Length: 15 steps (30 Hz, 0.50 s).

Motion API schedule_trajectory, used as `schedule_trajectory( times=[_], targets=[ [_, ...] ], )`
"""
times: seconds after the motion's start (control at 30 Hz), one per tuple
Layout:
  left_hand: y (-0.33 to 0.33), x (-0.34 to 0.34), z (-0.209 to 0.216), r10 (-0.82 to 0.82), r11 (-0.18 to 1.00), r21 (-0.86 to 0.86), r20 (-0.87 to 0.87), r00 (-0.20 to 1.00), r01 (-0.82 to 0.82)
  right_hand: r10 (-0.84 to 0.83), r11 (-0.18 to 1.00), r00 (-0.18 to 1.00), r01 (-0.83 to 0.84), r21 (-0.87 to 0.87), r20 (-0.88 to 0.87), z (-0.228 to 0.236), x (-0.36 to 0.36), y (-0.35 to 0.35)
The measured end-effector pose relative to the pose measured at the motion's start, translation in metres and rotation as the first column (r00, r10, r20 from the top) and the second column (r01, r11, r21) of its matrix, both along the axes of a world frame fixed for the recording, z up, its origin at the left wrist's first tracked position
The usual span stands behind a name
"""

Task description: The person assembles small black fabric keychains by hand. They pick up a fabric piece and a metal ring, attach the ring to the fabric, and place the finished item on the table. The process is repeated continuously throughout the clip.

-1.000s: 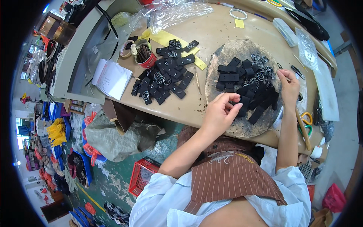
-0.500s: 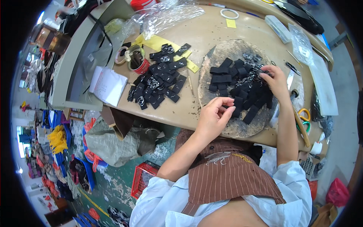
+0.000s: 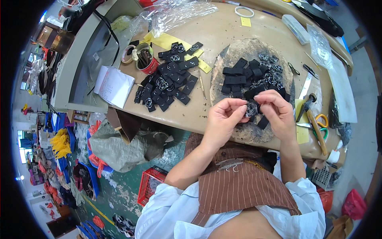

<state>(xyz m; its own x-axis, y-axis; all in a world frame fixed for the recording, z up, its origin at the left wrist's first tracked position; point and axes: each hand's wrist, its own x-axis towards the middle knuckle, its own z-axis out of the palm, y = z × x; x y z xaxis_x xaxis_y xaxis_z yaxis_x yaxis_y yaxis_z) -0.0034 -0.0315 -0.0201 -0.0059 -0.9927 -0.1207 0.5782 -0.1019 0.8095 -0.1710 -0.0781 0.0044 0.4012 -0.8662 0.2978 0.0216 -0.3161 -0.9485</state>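
Head view: over the near half of the round block (image 3: 243, 45), the left hand (image 3: 227, 118) pinches a dark ring piece (image 3: 251, 110); the right hand (image 3: 281, 113) meets it with narrowed fingers, its grip unclear. Black straps (image 3: 235, 79) and shiny rings (image 3: 274, 71) lying on the block seem unpaired yet. Left of the block, a strap pile (image 3: 175, 75), several bearing rings, looks finished.
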Motion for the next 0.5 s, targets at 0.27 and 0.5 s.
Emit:
schedule_trajectory(
  times=[0.27, 0.5],
  targets=[
    [0.014, 0.009, 0.023, -0.034, 0.999, -0.035, 0.105, 0.994, 0.038, 0.162, 0.912, 0.951, -0.247, -0.329, -0.265, 0.031, -0.005, -0.004],
    [0.016, 0.007, 0.031, -0.024, 0.998, -0.053, 0.301, 0.953, 0.042, 0.127, 0.931, 0.988, -0.151, -0.332, -0.092, 0.014, -0.002, 0.004]
  ],
)
